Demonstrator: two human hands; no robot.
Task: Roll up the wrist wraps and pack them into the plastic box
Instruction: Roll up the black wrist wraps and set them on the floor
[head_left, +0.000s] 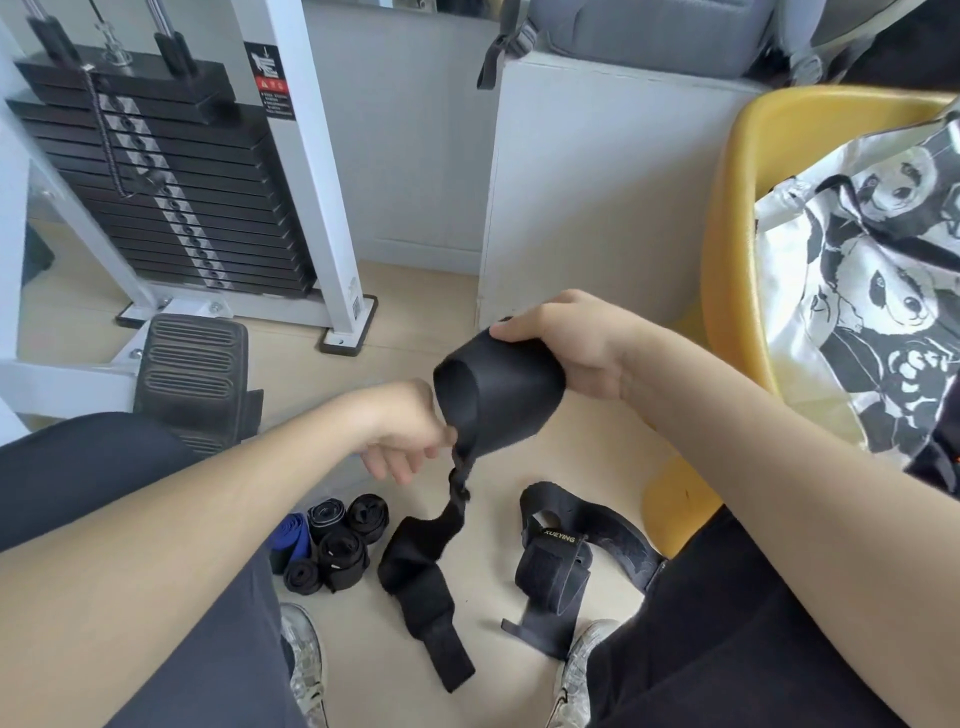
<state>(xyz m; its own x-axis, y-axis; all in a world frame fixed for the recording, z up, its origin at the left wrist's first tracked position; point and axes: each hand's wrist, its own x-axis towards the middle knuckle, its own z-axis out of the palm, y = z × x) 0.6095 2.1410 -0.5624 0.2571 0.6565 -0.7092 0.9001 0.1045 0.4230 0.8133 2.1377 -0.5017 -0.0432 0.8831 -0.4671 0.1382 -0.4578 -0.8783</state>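
Fingers of the right hand (571, 348) curl over the looped black wrist wrap (498, 395); the left hand (410, 436) pinches its lower edge at 7 o'clock. Its tail (415, 571) hangs toward 6 o'clock, beside the left hand.

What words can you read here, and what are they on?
"XUEYING" (first letter unsure): yellow letters on the black wrist wrap lying on the floor.
Warning sticker on the white weight machine: too small to read.

Right hand (566, 345) grips a curled black wrap (498, 395) while left hand (410, 436) pinches its hanging strap (460, 486) above the floor (493, 582).
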